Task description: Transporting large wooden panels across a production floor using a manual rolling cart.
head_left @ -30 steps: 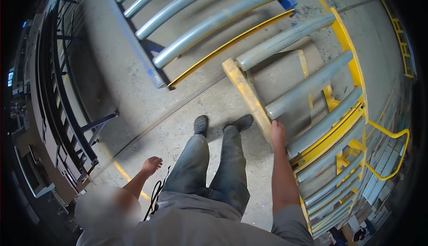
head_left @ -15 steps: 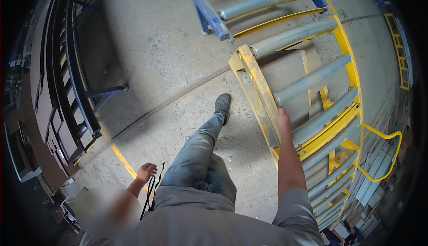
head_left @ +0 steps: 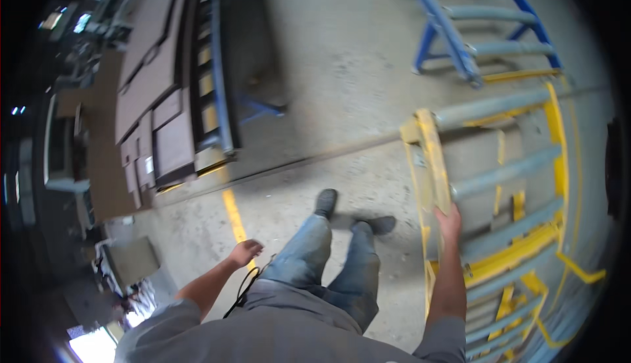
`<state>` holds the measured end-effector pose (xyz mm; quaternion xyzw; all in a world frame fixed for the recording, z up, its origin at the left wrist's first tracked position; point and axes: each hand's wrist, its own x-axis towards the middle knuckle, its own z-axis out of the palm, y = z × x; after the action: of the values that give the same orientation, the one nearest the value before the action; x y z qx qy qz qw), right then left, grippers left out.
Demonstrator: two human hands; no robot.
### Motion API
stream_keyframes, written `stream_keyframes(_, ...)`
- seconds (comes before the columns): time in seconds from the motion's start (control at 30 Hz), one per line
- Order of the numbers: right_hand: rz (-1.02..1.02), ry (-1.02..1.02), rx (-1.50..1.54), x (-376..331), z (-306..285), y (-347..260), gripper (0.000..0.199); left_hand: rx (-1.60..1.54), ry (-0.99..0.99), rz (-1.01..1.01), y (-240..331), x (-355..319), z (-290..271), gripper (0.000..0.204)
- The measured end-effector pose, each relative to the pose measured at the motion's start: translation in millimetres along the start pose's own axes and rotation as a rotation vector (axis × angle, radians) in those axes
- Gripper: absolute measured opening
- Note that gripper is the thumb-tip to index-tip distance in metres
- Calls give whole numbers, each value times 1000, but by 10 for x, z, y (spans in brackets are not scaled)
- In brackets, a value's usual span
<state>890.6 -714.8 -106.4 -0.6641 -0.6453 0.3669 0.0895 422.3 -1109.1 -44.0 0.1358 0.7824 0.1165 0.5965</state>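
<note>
My right hand (head_left: 449,223) is closed over the near end of the left side rail of a yellow roller conveyor (head_left: 430,159) with grey-blue rollers. Its fingertips lie partly hidden against the rail. On the other side, my left hand (head_left: 246,252) hangs beside my hip with its fingers loosely curled and apart, and nothing shows in it. A thin black cord (head_left: 240,296) dangles at my waist just beneath that hand, apart from the fingers as far as the blur lets me tell.
A blue-framed roller conveyor (head_left: 453,34) stands ahead, beyond the yellow one. To the left, dark flat panels (head_left: 148,80) lie along another conveyor (head_left: 223,100). A groove (head_left: 315,158) crosses the concrete floor, and a yellow line (head_left: 233,215) runs near my left hand.
The view has swung left, so the conveyors sit farther right and the panels show more. Both my feet are now visible. My right hand stays on the yellow rail; my left hand still hangs free.
</note>
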Motion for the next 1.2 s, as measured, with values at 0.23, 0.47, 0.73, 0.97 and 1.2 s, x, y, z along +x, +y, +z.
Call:
stream_keyframes(0.23,59,-20,-42,-680,934,-489,43,-3,-65,316,-199,288,-873,27)
stream_keyframes(0.47,85,-51,10,-1439,1873,-1020,40,77,-53,176,-1400,279,-1734,30)
stream_keyframes(0.73,192,-4,-174,-2382,2870,-1876,40,335,156,292,-2525,49,-2487,25)
stream_keyframes(0.97,174,19,-168,-3093,3744,-2146,39,-132,310,296,-3371,634,-3758,32)
stream_keyframes(1.2,105,5,-96,-3620,4771,-2523,38,359,735,485,-4207,1315,-4331,46)
